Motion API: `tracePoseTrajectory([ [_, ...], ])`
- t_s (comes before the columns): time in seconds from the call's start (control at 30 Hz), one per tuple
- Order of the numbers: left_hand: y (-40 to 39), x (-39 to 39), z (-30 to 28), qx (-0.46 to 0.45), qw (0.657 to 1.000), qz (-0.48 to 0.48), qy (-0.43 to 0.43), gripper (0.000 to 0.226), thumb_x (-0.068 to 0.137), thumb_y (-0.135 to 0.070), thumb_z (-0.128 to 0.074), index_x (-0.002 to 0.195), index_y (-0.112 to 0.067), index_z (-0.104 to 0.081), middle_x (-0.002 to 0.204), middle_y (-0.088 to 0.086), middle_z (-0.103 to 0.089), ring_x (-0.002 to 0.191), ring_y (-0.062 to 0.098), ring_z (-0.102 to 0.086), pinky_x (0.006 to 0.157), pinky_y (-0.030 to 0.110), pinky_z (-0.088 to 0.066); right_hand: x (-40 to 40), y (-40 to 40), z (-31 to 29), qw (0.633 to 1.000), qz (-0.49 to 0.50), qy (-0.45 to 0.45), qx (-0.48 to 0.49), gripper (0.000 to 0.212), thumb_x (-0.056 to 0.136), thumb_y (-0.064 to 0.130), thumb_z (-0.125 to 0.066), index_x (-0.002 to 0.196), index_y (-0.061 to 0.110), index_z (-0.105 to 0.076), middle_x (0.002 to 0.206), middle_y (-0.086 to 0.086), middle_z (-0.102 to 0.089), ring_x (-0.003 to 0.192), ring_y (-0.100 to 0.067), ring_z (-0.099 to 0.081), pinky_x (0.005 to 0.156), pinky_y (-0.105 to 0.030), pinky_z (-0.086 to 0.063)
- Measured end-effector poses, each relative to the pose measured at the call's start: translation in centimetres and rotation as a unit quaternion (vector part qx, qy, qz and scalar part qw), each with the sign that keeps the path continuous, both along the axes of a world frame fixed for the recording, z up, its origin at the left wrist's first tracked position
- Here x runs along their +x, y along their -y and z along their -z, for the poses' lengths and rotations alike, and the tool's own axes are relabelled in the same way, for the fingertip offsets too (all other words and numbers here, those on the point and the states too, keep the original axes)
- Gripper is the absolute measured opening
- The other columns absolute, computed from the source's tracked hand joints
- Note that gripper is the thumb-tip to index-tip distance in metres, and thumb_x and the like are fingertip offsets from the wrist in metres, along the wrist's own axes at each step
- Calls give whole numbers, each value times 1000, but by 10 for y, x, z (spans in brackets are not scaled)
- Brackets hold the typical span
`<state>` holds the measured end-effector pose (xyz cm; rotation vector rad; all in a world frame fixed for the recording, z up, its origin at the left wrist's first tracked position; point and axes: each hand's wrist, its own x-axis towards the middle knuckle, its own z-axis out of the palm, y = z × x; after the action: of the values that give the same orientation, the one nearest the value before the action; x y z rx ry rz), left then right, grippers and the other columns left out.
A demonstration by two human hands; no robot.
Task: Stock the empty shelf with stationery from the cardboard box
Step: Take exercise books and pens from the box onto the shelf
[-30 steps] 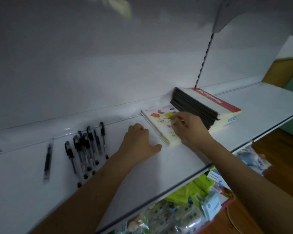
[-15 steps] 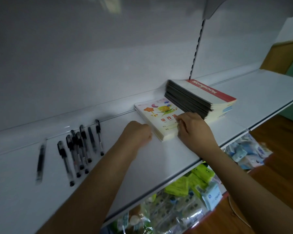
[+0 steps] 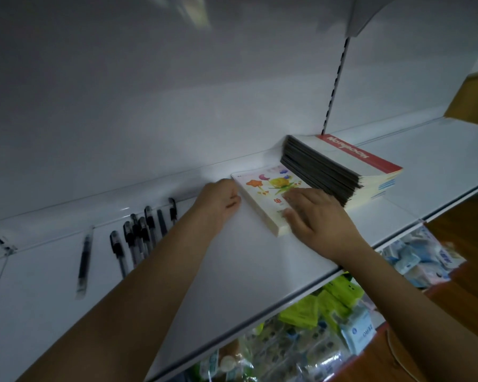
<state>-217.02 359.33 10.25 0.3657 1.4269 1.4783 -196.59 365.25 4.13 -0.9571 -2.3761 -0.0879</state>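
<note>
Head cam: white shelf already carries stock. Colourful workbook stack lies flat mid-shelf, just left of and touching the taller notebook stack. Right hand rests flat on the cover, fingers straight w/ thumb at the near end, prob. holding it down. Left hand, fingers curled and gripping nothing, butts the stack's left edge, likely squaring it. Black pens lie far left. Cardboard box not seen.

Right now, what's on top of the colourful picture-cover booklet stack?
The right hand rests flat on the low white stack of picture-cover booklets, covering its near right part. The taller red-banded notebook stack sits beside it, not on it. Print under the palm is hidden.
</note>
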Motion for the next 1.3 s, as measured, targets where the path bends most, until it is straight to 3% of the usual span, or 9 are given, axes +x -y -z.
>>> tracePoseTrajectory([
  [0.17, -28, -12, -4, 20, 998, 49, 25, 21, 87, -1, -42, 104, -1, -55, 96, 12, -62, 79, 22, -62, 72, 28, -54, -1, -4, -1, 998, -5, 45, -44, 61, 95, 58, -26, 132, 21, -58, 136, 1, -57, 126, -20, -49, 102, -37, -41],
  [0.3, -35, -21, -1, -6, 998, 64, -21, 34, 89, -5, -42, 120, 1, -56, 112, 14, -63, 98, 25, -62, 88, 30, -52, -2, -7, 2, 998, -6, 51, -47, 63, 95, 60, -24, 134, 23, -56, 139, 4, -54, 129, -18, -47, 104, -37, -39],
  [0.43, -22, -13, 8, -11, 980, 83, -181, 18, 94, -8, -44, 94, -7, -62, 112, 16, -65, 97, 25, -64, 84, 29, -48, -2, -4, 0, 997, -5, 54, -54, 64, 95, 59, -24, 136, 21, -55, 140, 2, -53, 129, -20, -47, 105, -39, -39],
  [0.5, -4, -6, 24, -30, 910, 96, -402, 20, 95, -13, -46, 100, -11, -65, 121, 15, -63, 115, 30, -59, 87, 30, -44, -2, -1, -3, 996, 4, 55, -64, 64, 95, 59, -23, 136, 21, -54, 140, 2, -53, 129, -20, -46, 106, -39, -39],
  [0.57, 22, 3, 43, -10, 814, 128, -567, 39, 97, -17, -46, 134, -8, -55, 142, 11, -51, 133, 27, -44, 104, 29, -33, -2, 2, -7, 996, 19, 48, -72, 62, 96, 57, -24, 134, 20, -56, 137, 1, -56, 126, -21, -49, 104, -38, -40],
  [0.67, 53, 10, 56, -8, 701, 205, -683, 50, 101, -25, -42, 150, -13, -38, 158, 8, -31, 145, 23, -25, 116, 31, -22, -1, 8, -10, 996, 46, 30, -77, 63, 95, 57, -23, 127, 17, -60, 130, -1, -60, 120, -26, -51, 98, -39, -43],
  [0.8, 114, -1, 34, 19, 689, 148, -710, 55, 100, -39, -34, 149, -16, -40, 155, 4, -37, 142, 21, -32, 117, 35, -25, -26, 28, -29, 988, 46, -65, -133, 62, 95, 55, -27, 126, 13, -61, 127, -6, -63, 119, -28, -54, 100, -35, -42],
  [0.93, 217, -51, 18, 27, 676, 30, -736, 56, 94, -44, -38, 139, -15, -55, 141, 2, -54, 128, 20, -51, 110, 39, -40, -79, 62, -61, 992, -33, -90, -78, 62, 96, 55, -30, 134, 13, -57, 133, -7, -60, 124, -27, -51, 104, -35, -37],
  [1.3, 534, -156, 6, -293, 624, -226, -688, 61, 92, -52, -37, 140, -19, -53, 144, 6, -51, 131, 27, -47, 107, 49, -42, -288, 245, -62, 951, -290, -66, -80, 73, 92, 63, -29, 140, 12, -49, 142, -10, -52, 131, -29, -45, 109, -39, -34],
])
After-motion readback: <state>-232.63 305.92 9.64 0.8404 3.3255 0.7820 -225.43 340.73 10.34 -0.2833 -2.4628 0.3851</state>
